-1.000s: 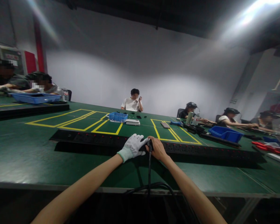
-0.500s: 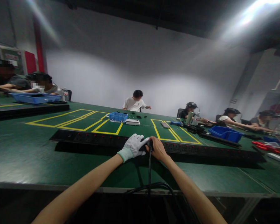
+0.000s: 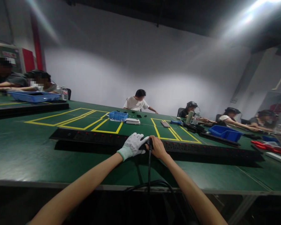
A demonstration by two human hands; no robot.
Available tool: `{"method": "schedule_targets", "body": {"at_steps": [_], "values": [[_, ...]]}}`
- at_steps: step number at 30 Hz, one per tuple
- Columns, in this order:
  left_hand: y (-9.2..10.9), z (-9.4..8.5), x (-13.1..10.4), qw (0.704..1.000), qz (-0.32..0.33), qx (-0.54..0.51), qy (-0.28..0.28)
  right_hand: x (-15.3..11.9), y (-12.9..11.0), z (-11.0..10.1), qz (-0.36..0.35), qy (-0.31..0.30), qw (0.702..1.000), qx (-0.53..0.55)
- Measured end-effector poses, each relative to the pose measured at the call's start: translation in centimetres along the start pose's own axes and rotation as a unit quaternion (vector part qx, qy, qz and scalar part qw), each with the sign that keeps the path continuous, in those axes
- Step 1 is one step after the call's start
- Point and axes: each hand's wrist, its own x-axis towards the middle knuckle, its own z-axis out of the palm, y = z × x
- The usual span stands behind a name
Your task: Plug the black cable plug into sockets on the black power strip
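Note:
A long black power strip (image 3: 96, 137) with rows of sockets and small red switches lies across the table before me. My left hand (image 3: 134, 145), in a white glove with a mint cuff, is closed over its middle, fingers over the far side and thumb on the near side. Bare, my right hand (image 3: 157, 147) grips a black plug (image 3: 150, 144) at the strip, just right of the glove. Whether the plug's pins sit in a socket is hidden. From the plug a black cable (image 3: 149, 170) hangs down over the table's near edge, where more cable loops.
Beyond the strip, yellow tape rectangles mark the green table (image 3: 25, 156). A small blue basket (image 3: 118, 116), a white box (image 3: 133, 121) and a phone (image 3: 165, 124) lie there. A blue bin (image 3: 225, 133) stands right, a blue tray (image 3: 34, 96) left. Several people sit around.
Both my hands keep their hold on the strip and plug, with hardly any movement. The view shifts slightly. The person across the table has stretched an arm out to the right.

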Motion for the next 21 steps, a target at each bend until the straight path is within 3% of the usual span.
{"method": "schedule_targets", "body": {"at_steps": [21], "values": [[-0.27, -0.10, 0.21, 1.000, 0.003, -0.002, -0.020, -0.03, -0.07, 0.04, 0.009, -0.006, 1.000, 0.017]]}}
